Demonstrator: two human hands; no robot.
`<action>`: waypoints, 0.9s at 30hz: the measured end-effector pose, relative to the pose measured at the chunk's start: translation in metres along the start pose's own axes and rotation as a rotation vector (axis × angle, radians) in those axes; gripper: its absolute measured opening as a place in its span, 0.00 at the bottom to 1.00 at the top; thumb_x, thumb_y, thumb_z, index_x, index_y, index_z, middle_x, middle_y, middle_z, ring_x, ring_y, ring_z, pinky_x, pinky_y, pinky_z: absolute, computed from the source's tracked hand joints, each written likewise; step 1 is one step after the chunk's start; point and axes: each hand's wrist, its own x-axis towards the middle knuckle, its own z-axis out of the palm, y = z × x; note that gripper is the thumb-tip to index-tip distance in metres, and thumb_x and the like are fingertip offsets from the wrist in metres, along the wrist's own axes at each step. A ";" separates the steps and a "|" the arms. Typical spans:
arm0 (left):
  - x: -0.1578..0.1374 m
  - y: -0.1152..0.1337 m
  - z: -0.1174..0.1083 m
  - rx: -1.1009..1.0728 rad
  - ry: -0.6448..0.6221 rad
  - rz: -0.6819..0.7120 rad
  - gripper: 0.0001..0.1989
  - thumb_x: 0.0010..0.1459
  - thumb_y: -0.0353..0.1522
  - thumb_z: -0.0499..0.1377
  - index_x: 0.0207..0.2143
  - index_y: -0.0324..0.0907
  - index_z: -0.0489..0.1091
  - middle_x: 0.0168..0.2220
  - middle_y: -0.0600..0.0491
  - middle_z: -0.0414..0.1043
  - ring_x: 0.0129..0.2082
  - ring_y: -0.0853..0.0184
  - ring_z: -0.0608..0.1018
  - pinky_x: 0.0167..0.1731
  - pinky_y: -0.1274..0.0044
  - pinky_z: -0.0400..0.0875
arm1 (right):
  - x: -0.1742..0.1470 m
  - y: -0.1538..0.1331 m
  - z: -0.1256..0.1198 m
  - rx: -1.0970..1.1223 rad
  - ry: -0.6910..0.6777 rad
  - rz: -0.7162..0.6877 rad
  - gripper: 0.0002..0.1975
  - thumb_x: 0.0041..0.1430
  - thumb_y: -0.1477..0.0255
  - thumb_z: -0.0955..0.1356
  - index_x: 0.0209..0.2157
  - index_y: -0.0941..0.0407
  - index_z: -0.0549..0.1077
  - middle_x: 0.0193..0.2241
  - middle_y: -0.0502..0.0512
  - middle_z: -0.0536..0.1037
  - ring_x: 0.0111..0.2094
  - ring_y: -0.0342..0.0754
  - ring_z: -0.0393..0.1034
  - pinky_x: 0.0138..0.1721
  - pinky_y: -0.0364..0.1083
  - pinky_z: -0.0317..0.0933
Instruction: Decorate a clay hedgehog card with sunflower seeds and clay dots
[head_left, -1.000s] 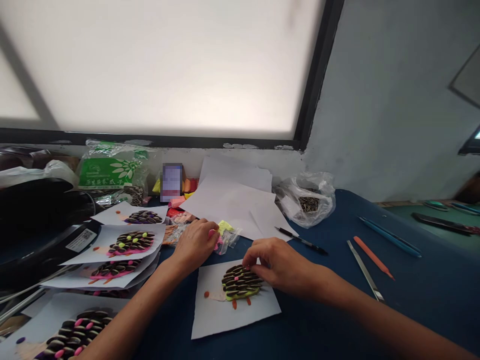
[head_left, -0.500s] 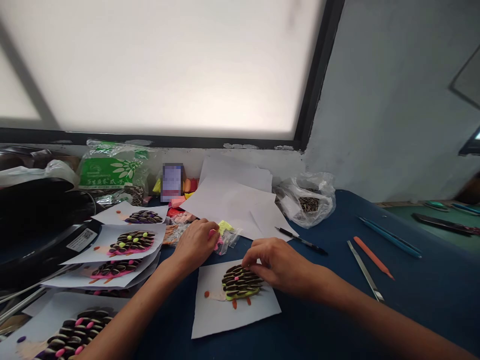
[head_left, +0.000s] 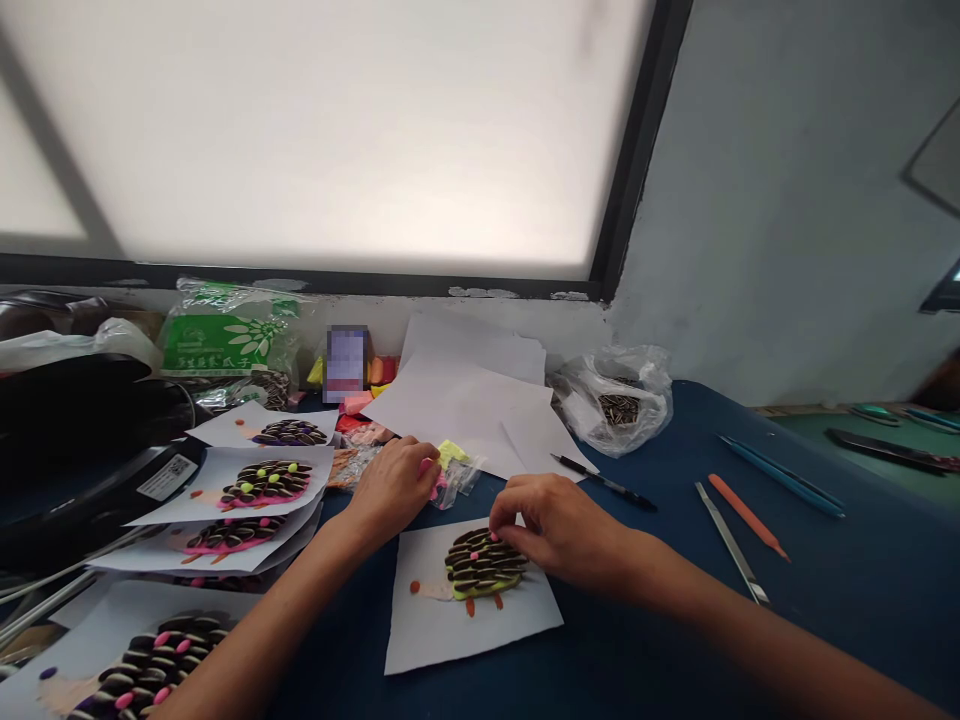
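A hedgehog picture (head_left: 486, 568) of striped sunflower seeds set in yellow-green clay lies on a white paper sheet (head_left: 420, 640) on the blue table. Curled over its upper right edge is my right hand (head_left: 555, 520), fingertips at a small pink clay ball (head_left: 493, 535) on the seeds. A second pink dot (head_left: 474, 556) sits lower on the seeds. My left hand (head_left: 394, 485) is behind the sheet, fingers closed on a lump of pink clay (head_left: 431, 478). Beside that lump lie yellow clay (head_left: 452, 453) and clear plastic wrapping (head_left: 457, 485).
Several similar hedgehog pictures (head_left: 262, 485) are stacked at left. Blank paper (head_left: 465, 400) and a plastic bag of seeds (head_left: 619, 405) stand behind. A black pen (head_left: 607, 483), metal tool (head_left: 731, 545), orange tool (head_left: 746, 515) and blue tool (head_left: 784, 478) lie to the right.
My right fingertips have shifted slightly right, and a second pink dot now shows beneath them on the seeds. My left hand stays at the pink clay lump.
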 end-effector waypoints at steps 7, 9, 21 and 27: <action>0.001 -0.002 0.000 0.010 -0.012 0.017 0.15 0.60 0.30 0.49 0.38 0.42 0.76 0.40 0.46 0.76 0.42 0.59 0.75 0.41 0.71 0.67 | 0.000 0.001 0.001 -0.024 -0.013 -0.008 0.07 0.58 0.77 0.67 0.33 0.56 0.79 0.33 0.53 0.78 0.31 0.43 0.70 0.33 0.42 0.59; 0.001 -0.002 0.000 0.012 -0.014 0.015 0.15 0.60 0.30 0.49 0.39 0.42 0.76 0.40 0.46 0.76 0.42 0.58 0.75 0.41 0.71 0.67 | -0.001 0.000 0.000 -0.016 -0.013 -0.003 0.07 0.57 0.77 0.68 0.33 0.56 0.79 0.33 0.53 0.78 0.31 0.43 0.69 0.33 0.41 0.59; 0.002 -0.002 0.001 0.010 -0.013 0.019 0.15 0.60 0.30 0.50 0.39 0.41 0.76 0.41 0.45 0.76 0.42 0.58 0.75 0.41 0.71 0.67 | 0.000 0.000 0.004 -0.023 0.017 0.005 0.04 0.55 0.79 0.69 0.30 0.57 0.77 0.29 0.50 0.76 0.28 0.41 0.67 0.30 0.41 0.57; 0.001 -0.001 0.000 0.016 -0.011 0.018 0.15 0.60 0.30 0.50 0.39 0.41 0.76 0.40 0.45 0.76 0.41 0.57 0.75 0.39 0.71 0.66 | -0.001 -0.001 0.004 -0.002 0.025 0.009 0.03 0.55 0.78 0.69 0.30 0.57 0.76 0.29 0.50 0.76 0.27 0.40 0.66 0.29 0.40 0.56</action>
